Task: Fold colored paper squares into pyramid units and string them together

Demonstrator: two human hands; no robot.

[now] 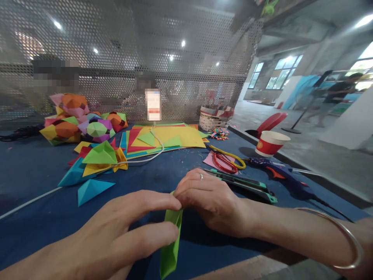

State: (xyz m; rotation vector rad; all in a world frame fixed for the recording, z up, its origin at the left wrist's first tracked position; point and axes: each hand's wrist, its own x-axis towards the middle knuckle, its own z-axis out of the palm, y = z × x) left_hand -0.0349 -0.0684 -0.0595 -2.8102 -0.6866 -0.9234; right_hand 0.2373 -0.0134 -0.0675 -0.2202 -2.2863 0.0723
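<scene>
A narrow folded strip of green paper (169, 254) stands out from the blue tabletop, its near end pointing toward me. My left hand (116, 229) has thumb and index finger on the strip's upper part. Curled fingers of my right hand (211, 200), which wears a ring, close on the strip's far end and hide it. The two hands meet there. To the left lie folded paper pieces: a blue one (94, 190), a second blue one (72, 173) and a green one (100, 154) above yellow ones.
Coloured paper sheets (180, 136) lie behind. On the right are scissors (225, 166), a utility knife (244, 182), a glue gun (285, 177) and a paper cup (271, 144). Paper balls (65, 130), a phone (153, 105) with a white cable, and a basket (215, 118) stand before perforated mesh.
</scene>
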